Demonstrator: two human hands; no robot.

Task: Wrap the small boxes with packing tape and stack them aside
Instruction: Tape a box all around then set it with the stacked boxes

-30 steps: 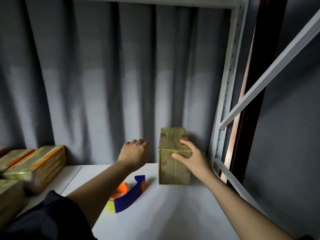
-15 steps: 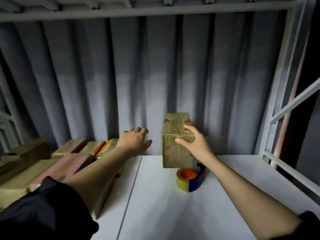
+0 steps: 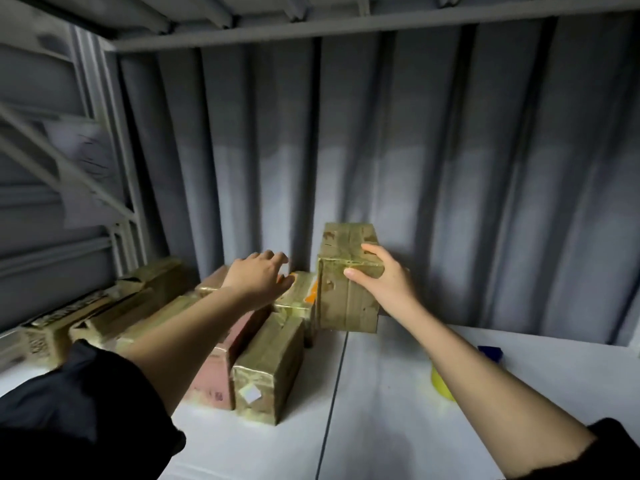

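- Since half a second before, the taped box (image 3: 348, 278) had travelled leftward with the right hand (image 3: 384, 282), ending just beside the wrapped boxes (image 3: 266, 368) lying on the white table (image 3: 381, 427).
- Its lower edge seemed to hover at the table's back edge; contact could not be told.
- Right hand gripped the box's upper right corner, thumb on the near face, fingers curled over the top.
- Left hand (image 3: 258, 278) reached over the pile, fingers loosely extended, holding nothing.
- Tape roll (image 3: 441, 381) lay near the right forearm, mostly hidden.
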